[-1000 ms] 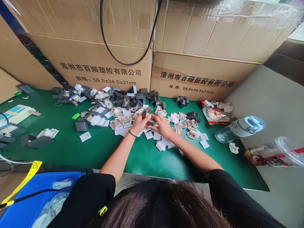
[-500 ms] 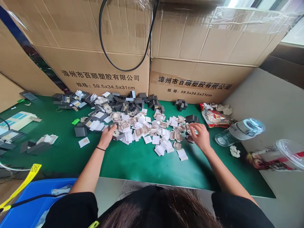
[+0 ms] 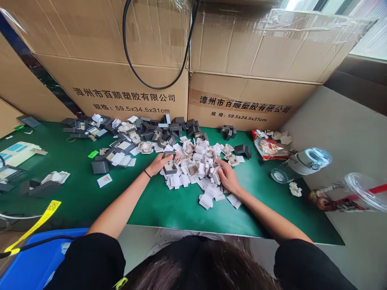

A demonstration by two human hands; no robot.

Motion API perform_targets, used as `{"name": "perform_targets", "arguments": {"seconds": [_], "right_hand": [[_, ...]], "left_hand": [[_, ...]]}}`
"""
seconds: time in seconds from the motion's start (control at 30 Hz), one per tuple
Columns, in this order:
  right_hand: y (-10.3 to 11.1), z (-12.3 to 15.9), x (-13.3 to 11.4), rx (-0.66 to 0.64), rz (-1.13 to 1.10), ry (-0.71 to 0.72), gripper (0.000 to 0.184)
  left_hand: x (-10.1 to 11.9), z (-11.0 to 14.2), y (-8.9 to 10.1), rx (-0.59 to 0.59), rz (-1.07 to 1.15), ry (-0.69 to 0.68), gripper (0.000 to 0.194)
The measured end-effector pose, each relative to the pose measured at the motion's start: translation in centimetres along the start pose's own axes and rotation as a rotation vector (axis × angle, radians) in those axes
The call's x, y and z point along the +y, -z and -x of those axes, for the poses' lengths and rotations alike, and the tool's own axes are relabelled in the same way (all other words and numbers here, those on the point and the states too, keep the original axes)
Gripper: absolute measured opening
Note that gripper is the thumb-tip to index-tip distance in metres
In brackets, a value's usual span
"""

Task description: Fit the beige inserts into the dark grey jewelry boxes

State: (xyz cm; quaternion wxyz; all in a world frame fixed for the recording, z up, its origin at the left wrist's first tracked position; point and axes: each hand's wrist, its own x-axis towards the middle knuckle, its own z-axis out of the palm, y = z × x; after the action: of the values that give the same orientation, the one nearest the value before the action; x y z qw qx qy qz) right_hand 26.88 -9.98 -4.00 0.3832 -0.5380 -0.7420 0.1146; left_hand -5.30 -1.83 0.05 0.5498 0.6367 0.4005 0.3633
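At the left side of a heap of small folded white and beige card inserts [image 3: 198, 161], my left hand [image 3: 157, 164] grips a small dark grey open box [image 3: 170, 168]. A beige insert shows inside that box. My right hand [image 3: 229, 177] lies cupped against the heap's right side, fingers touching the inserts; its fingertips are partly hidden among them. Behind the heap and to its left lie many dark grey boxes [image 3: 151, 131], some opened, mixed with white pieces.
Big cardboard cartons [image 3: 136, 72] wall off the back of the green table [image 3: 178, 213]. To the right are a red snack bag [image 3: 269, 148], a clear bottle [image 3: 298, 165], crumpled paper [image 3: 295, 189] and a plastic cup [image 3: 347, 197]. A blue bin [image 3: 33, 262] sits at lower left.
My left hand has moved right with the grey box. My right hand has come left and down onto the heap's edge. The inserts are bunched closer together between my hands.
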Motion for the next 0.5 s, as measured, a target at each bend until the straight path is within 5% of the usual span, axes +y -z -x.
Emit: {"name": "perform_targets", "arguments": {"seconds": [0.13,0.27,0.4,0.5], "right_hand": [[1.0,-2.4,-0.6,0.07,-0.027,0.079,0.036],[1.3,-7.8,-1.7,0.029,0.012,0.12,0.038],[-1.3,-13.6,-3.1,-0.159,0.078,0.237,0.026],[-3.9,-15.5,-3.3,-0.167,0.171,0.164,0.025]], "left_hand": [[0.8,-2.4,1.1,0.098,0.152,-0.073,0.027],[1.1,-6.0,0.5,0.012,0.601,0.012,0.024],[-0.3,-9.1,-0.5,-0.06,0.874,0.132,0.027],[-1.8,-9.7,-0.7,-0.113,0.933,0.2,0.033]]}}
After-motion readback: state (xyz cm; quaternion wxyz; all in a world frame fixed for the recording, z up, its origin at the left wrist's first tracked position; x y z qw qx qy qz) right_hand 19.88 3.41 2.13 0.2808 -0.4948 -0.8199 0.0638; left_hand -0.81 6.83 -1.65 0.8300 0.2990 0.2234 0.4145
